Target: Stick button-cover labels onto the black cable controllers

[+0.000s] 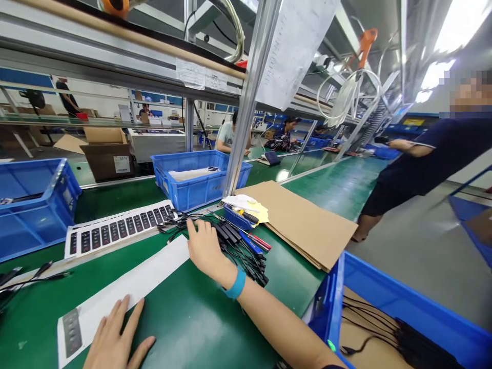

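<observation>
The left hand [115, 335] lies open and flat, fingers spread, on a white paper strip [126, 289] on the green bench mat [192, 318], its wrist cut off by the lower frame edge. The right hand [205, 251], with a blue wristband [235, 283] on its arm, reaches forward, fingers curved down onto a tangled bundle of black cables [242, 251]. Whether it grasps them or only rests there cannot be told. The bundle lies on the mat, just beside a sheet of black labels [115, 230] in 2 rows, their print too small to read. Beyond it sit a small blue tray [236, 218], a red-handled screwdriver [259, 242] and stacked cardboard sheets [311, 225]. At lower right, a blue plastic crate [384, 287], cut off by the frame, holds more black cables [369, 318]. A co-worker [434, 164] in a dark shirt stands at the right edge, partly cut off. A printed sheet [292, 46] hangs from the upright, unreadable.
</observation>
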`<action>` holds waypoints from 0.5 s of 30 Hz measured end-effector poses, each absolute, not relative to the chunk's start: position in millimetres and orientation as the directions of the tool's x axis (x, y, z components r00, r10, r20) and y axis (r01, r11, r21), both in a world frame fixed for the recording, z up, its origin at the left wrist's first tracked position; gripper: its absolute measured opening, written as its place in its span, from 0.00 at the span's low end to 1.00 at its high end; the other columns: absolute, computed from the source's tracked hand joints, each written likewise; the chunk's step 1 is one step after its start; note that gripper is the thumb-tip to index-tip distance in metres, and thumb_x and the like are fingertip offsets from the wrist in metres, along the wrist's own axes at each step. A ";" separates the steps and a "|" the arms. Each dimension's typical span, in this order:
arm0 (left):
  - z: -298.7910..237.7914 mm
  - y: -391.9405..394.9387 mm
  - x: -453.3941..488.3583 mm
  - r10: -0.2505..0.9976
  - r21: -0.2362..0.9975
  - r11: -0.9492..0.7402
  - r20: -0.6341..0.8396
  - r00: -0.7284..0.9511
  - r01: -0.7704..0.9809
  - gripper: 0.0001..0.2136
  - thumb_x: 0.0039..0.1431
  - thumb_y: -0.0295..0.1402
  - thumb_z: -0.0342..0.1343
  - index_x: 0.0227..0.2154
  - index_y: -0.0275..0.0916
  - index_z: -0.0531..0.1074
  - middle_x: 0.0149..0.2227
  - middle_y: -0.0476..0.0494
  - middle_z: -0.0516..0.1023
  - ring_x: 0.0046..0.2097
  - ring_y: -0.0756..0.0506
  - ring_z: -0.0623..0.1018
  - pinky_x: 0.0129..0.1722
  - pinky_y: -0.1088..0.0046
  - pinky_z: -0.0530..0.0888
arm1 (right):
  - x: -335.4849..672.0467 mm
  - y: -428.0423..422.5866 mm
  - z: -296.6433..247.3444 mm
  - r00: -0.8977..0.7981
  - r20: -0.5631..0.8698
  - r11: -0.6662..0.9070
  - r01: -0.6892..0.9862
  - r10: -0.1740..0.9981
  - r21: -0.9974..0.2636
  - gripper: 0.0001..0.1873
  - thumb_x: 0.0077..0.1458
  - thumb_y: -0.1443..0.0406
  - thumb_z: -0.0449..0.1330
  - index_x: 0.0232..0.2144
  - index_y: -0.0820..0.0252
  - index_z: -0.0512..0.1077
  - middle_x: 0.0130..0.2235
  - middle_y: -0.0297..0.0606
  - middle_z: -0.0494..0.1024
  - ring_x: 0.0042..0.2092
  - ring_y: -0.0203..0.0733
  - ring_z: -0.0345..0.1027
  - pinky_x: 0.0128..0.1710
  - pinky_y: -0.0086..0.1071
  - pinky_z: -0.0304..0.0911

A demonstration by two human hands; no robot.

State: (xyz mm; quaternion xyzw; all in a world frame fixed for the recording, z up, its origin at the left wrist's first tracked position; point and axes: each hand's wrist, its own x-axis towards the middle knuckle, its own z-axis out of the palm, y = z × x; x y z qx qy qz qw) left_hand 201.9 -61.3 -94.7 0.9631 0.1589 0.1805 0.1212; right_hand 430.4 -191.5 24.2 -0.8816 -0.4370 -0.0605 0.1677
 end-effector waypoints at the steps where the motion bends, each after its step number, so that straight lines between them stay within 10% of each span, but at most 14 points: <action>1: -97.0 -65.4 203.6 0.344 0.260 -0.928 0.321 0.883 0.267 0.26 0.59 0.45 0.50 0.57 0.39 0.67 0.62 0.32 0.63 0.62 0.29 0.63 0.56 0.47 0.67 | 424.7 -186.3 22.8 0.558 0.236 -0.511 0.827 0.795 -0.235 0.25 0.60 0.71 0.51 0.59 0.68 0.60 0.51 0.58 0.67 0.51 0.58 0.62 0.47 0.51 0.60; 6: -90.1 -90.2 204.5 0.367 0.196 -0.928 0.334 0.868 0.317 0.27 0.60 0.43 0.50 0.60 0.35 0.62 0.63 0.28 0.60 0.64 0.30 0.60 0.59 0.45 0.63 | 383.4 -142.8 6.3 0.197 0.101 -0.147 0.918 0.975 -0.368 0.16 0.59 0.66 0.57 0.49 0.60 0.73 0.44 0.43 0.75 0.47 0.44 0.69 0.47 0.34 0.62; 15: -52.1 -106.0 207.5 0.427 0.296 -0.877 0.122 0.896 0.377 0.30 0.56 0.40 0.59 0.60 0.34 0.61 0.61 0.26 0.64 0.62 0.27 0.62 0.58 0.42 0.63 | 321.0 -70.8 -20.0 -0.015 0.100 0.058 0.893 0.995 -0.447 0.13 0.55 0.66 0.60 0.42 0.67 0.76 0.42 0.50 0.75 0.42 0.49 0.71 0.41 0.37 0.66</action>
